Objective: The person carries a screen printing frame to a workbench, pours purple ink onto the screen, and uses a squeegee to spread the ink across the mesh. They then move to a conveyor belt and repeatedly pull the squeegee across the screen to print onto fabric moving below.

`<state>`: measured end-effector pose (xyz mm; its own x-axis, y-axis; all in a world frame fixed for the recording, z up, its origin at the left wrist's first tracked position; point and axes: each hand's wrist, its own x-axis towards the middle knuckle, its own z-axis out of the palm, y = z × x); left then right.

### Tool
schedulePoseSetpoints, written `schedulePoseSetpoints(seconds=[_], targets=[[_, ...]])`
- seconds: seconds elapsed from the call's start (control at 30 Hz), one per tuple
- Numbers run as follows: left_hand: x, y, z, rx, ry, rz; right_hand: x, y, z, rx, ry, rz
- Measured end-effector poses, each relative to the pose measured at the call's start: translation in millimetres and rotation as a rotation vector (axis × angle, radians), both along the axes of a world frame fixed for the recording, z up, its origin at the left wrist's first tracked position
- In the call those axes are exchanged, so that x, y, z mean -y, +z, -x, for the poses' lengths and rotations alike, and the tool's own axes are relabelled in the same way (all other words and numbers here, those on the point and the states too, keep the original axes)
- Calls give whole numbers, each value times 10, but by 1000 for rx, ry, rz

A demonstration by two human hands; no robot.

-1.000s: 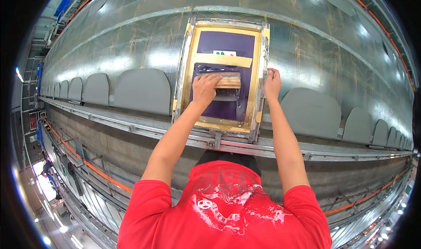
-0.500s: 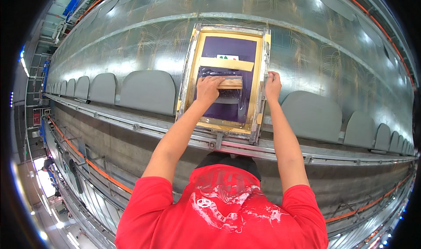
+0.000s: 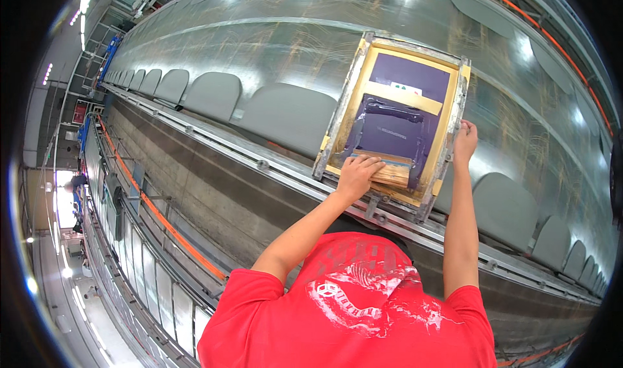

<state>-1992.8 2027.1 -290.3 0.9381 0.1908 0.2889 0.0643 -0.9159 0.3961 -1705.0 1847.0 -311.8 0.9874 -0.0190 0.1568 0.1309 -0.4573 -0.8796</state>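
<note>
On squeegee [image 3: 393, 173] — left hand [image 3: 356, 176], palm-down

The block [image 3: 392, 175] is bare, grained wood; the frame [image 3: 344, 104] looks like rough, stained metal – its screen [image 3: 418, 74] smooth, the ink [image 3: 392, 111] glossy. The bench [image 3: 285, 53] is shiny, scuffed metal – the pads [image 3: 289, 116] matt, the shirt [image 3: 363, 329] cloth.

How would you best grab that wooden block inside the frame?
Probably by its long upper edge, coming from the near side and above, fingers laid over the top. The wooden block lies crosswise near the close end of the frame, its upper side exposed. The left hand covers its left end; the right part looks free.
</note>
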Motion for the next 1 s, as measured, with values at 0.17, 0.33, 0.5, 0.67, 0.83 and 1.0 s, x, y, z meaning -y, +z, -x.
schedulePoseSetpoints(seconds=[0.17,0.33,0.5,0.67,0.83,1.0], targets=[[-1259,-9,447,-55,76,-29,-1326,-202,513,8,46,-62],[-2179,7,770,-100,83,-58,-2238,-251,891,-3,50,-74],[-2432,63,994,-68,42,-98,-2450,-218,1000,-14,25,-40],[-2450,98,1171,-105,-84,-103,-2313,-381,830,32,-29,4],[-2698,7,570,-94,-72,-210,-2391,-234,882,-119,-35,54],[-3124,236,-533,-17,-86,-112,-2377,-132,916,-174,-46,85]])
